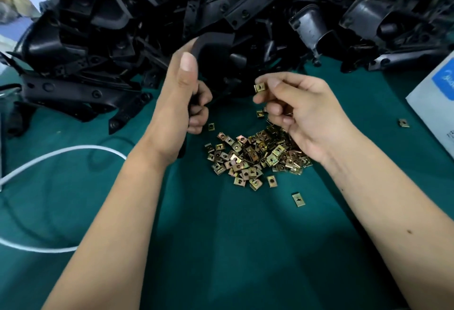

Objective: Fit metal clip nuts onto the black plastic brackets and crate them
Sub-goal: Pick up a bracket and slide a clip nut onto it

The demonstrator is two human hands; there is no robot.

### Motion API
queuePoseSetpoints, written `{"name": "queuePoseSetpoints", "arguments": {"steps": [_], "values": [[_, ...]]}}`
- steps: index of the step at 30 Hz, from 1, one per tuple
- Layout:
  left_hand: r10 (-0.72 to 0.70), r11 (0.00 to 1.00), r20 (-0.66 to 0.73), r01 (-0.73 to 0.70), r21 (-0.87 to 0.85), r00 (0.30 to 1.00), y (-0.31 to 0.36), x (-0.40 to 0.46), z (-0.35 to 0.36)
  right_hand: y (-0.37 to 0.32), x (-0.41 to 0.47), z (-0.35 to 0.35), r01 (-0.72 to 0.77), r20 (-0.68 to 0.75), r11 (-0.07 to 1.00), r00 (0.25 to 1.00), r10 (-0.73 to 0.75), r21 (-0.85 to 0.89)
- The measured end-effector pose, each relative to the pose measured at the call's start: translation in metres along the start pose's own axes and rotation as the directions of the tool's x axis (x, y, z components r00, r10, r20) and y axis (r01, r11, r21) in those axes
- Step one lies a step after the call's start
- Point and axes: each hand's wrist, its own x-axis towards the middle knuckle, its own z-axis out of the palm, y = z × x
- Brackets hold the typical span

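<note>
From the head camera, a black plastic bracket (211, 46) stood upright in the left hand (181, 93), its curved top rising above the thumb and its lower end poking out below the wrist. A single brass-coloured clip nut (260, 87) sat just to the right of the bracket, apart from it, at the tips of the right hand (302, 110).

A loose heap of clip nuts (255, 157) lay on the green cloth-covered table (221, 248), under and beside the right palm, with a few strays further out. A large pile of black brackets (221, 7) filled the back of the table. A white cable (61, 152) looped at the left, and a white box with a blue label (432, 103) sat at the right edge.

The left fingers curled tightly round the bracket, thumb raised along it. The right forefinger and thumb pinched the single nut; the other fingers curled loosely.
</note>
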Motion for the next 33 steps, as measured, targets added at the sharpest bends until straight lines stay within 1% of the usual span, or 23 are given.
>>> {"name": "queuePoseSetpoints", "arguments": {"steps": [3, 5, 6, 7, 8, 10, 13, 16, 18, 21, 23, 25, 28, 33], "values": [[0.034, 0.986, 0.013, -0.031, -0.164, 0.999, 0.004, -0.001, 0.000, -0.001, 0.000, -0.002, -0.011, -0.009, 1.000, 1.000, 0.011, 0.029], [-0.014, 0.958, 0.014, 0.017, -0.287, 1.000, 0.005, 0.000, -0.003, -0.002, 0.001, -0.003, -0.004, -0.017, 1.000, 1.000, 0.005, 0.020], [-0.060, 0.942, 0.024, 0.064, -0.330, 0.998, 0.004, 0.000, -0.005, -0.001, 0.001, -0.003, 0.000, -0.020, 1.000, 1.000, 0.000, 0.013], [-0.113, 0.933, 0.036, 0.118, -0.339, 0.993, 0.005, 0.000, -0.007, 0.000, 0.001, -0.004, 0.007, -0.023, 1.000, 1.000, -0.007, 0.006], [-0.166, 0.924, 0.063, 0.178, -0.339, 0.984, 0.005, -0.001, -0.009, 0.000, 0.001, -0.004, 0.020, -0.025, 1.000, 0.999, -0.020, -0.008], [-0.238, 0.923, 0.111, 0.260, -0.284, 0.965, 0.004, -0.002, -0.012, 0.001, 0.001, -0.005, 0.062, -0.027, 0.996, 0.998, -0.064, -0.063], [-0.255, 0.953, 0.170, 0.277, -0.124, 0.952, -0.001, -0.003, -0.016, 0.002, -0.001, -0.004, 0.132, -0.016, 0.976, 0.990, -0.137, -0.175], [-0.278, 0.947, 0.246, 0.308, -0.095, 0.929, -0.002, -0.004, -0.020, 0.002, -0.002, -0.002, 0.178, 0.003, 0.949, 0.983, -0.183, -0.262], [-0.268, 0.955, 0.301, 0.294, -0.043, 0.915, -0.001, -0.005, -0.020, 0.003, -0.003, -0.001, 0.195, 0.030, 0.938, 0.980, -0.194, -0.286], [-0.231, 0.971, 0.343, 0.239, 0.019, 0.911, -0.004, -0.005, -0.019, 0.007, -0.003, 0.001, 0.184, 0.042, 0.943, 0.983, -0.180, -0.278], [-0.211, 0.973, 0.366, 0.230, -0.009, 0.906, -0.005, -0.004, -0.019, 0.010, -0.003, 0.003, 0.165, 0.043, 0.950, 0.986, -0.159, -0.266], [-0.214, 0.965, 0.385, 0.256, -0.059, 0.898, -0.006, -0.004, -0.018, 0.012, -0.003, 0.004, 0.164, 0.044, 0.949, 0.986, -0.158, -0.268], [-0.214, 0.960, 0.377, 0.265, -0.088, 0.901, -0.006, -0.004, -0.017, 0.013, -0.003, 0.006, 0.160, 0.035, 0.955, 0.987, -0.156, -0.250], [-0.209, 0.971, 0.370, 0.236, -0.030, 0.905, -0.008, -0.003, -0.014, 0.012, -0.003, 0.007, 0.110, 0.015, 0.981, 0.994, -0.109, -0.160]]}}
